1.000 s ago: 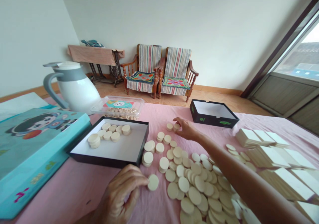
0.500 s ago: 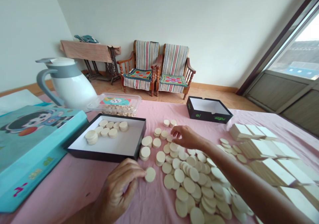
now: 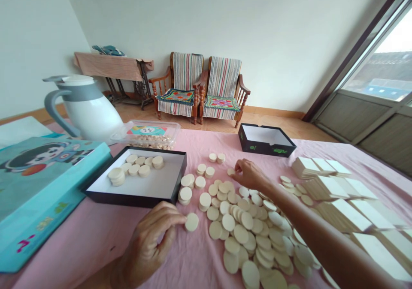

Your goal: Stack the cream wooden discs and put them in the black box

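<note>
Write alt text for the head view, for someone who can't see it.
The left hand touches a pale disc on a pink cloth; the right hand is at another by a loose heap. A black tray with discs sits left, stacked slabs right.

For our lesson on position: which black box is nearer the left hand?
The black box holding pale discs, beside the blue box: its front corner is close by the left hand. The other black box stands farther back, beyond the right hand.
</note>
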`<state>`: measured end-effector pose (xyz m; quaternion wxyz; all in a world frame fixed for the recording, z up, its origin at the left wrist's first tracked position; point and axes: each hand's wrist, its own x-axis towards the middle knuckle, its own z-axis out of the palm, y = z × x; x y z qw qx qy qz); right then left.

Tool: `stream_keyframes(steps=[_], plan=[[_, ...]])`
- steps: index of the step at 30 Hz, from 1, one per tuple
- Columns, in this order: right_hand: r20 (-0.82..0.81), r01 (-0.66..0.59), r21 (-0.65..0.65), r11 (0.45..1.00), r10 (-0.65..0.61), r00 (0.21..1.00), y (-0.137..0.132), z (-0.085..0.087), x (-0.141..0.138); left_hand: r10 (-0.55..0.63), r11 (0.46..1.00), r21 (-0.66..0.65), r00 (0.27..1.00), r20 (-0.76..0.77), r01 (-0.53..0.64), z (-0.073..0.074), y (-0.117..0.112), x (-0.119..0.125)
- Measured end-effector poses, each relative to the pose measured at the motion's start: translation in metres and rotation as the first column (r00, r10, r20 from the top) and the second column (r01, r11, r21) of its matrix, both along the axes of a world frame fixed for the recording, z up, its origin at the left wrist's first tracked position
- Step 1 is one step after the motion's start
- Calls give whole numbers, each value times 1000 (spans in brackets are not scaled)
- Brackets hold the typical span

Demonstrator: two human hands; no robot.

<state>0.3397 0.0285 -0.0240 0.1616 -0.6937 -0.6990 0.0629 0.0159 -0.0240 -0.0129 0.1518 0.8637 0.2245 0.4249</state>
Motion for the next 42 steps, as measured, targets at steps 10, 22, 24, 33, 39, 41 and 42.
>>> stream_keyframes(steps=[10,22,24,33,39,41,42], plan=[[-280,-397,0,918,381,881,-26,20,-14,-9,1000,-30,1000,-10,9,-3,0,-1],[-207,-503,92,860,510,835,-41,22,-31,-26,999,-22,1000,-9,26,-3,1,-1],[-206,-443,137,886,463,862,-36,16,-20,-28,999,-35,1000,-9,27,-4,1,-2],[-239,-136,239,961,195,951,2,-18,33,-36,999,-39,999,-9,35,-4,1,-2],[-205,-134,208,969,177,963,4,-23,14,-46,998,-49,999,-13,45,-5,1,-2],[-184,-140,193,971,176,967,5,-22,6,-46,998,-46,999,-14,45,-6,1,-3],[-175,-138,184,973,171,970,5,-21,3,-45,998,-45,999,-15,45,-6,1,-3]])
